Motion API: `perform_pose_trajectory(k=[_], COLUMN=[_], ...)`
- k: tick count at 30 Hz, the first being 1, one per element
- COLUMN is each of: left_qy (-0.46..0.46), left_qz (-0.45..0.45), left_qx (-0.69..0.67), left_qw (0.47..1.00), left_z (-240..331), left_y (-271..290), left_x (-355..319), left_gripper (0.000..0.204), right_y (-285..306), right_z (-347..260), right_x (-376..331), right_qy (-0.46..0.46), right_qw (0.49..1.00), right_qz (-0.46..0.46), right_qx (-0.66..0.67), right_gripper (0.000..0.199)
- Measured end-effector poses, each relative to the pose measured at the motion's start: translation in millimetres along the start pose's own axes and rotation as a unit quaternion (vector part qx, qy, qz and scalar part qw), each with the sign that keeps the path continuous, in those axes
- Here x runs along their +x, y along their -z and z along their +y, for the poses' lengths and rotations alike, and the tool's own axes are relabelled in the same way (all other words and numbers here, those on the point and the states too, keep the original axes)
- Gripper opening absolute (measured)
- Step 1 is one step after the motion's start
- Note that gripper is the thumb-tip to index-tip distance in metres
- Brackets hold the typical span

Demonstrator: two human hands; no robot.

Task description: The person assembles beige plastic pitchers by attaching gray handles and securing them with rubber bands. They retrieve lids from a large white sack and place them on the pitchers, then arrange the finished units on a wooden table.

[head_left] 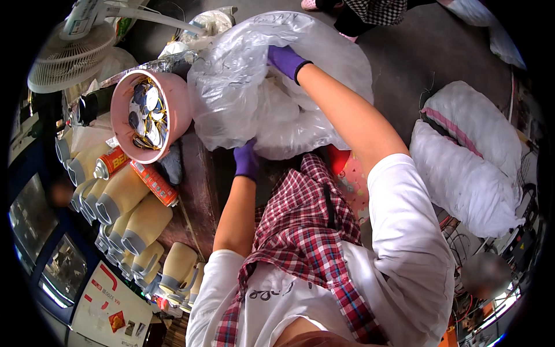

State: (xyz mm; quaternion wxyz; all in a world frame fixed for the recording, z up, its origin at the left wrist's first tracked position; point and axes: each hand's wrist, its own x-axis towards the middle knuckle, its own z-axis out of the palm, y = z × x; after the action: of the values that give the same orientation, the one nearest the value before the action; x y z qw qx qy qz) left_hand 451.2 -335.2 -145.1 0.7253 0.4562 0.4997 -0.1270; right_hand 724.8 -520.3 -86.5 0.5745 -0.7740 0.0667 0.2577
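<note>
A large clear plastic bag (324, 34) spreads in front of me, crumpled and puffed out, with more whitish plastic inside its mouth. My left hand (247, 160), in a purple glove, is closed on the bag's near edge at the lower left. Farther off, my right hand (287, 62), also gloved in purple, reaches across to the bag's far side. Plastic hides the right hand's fingertips, so I cannot make out its grip. Just left of the bag, a pink bucket (182, 110) holds many dark and white round pieces with yellow strands.
Two spray cans (155, 183) lie below the bucket, near several cream jugs with grey rims (139, 222). A white fan (75, 55) stands at the upper left. Full white sacks (462, 168) rest on the floor at right. Another person's legs (350, 23) show at the top.
</note>
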Motion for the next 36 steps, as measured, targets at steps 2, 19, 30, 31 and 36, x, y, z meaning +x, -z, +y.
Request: perform_pose_trajectory(k=[2,19,30,31,36], left_qy=[0.05,-0.191,-0.27,-0.137,-0.343], left_qz=[-0.023,-0.052,-0.125,-0.114,-0.311], left_qx=[-0.073,0.385,0.223,0.039,0.452], left_qw=[0.996,0.902,0.928,0.983,0.762], left_z=[8.3,94.7,122.2,119.2,110.5], left_y=[19.1,20.5,-46.8,-47.8,-138.8], left_x=[-6.0,-119.8,-111.6,-101.3,-151.4], left_gripper=[0.049,0.036,0.029,0.031,0.039], right_y=[14.8,-59.1,115.7,131.9,186.1], right_z=[39.1,163.9,37.6,35.2,2.8], right_x=[12.7,6.4,-200.8,-223.7,-357.5], right_qy=[-0.018,-0.031,0.108,0.096,0.039], right_qw=[0.999,0.895,0.947,0.966,0.938], right_qz=[0.039,-0.057,0.123,0.132,0.266], right_qx=[-0.031,-0.442,-0.276,-0.201,0.218], right_gripper=[0.026,0.04,0.038,0.04,0.037])
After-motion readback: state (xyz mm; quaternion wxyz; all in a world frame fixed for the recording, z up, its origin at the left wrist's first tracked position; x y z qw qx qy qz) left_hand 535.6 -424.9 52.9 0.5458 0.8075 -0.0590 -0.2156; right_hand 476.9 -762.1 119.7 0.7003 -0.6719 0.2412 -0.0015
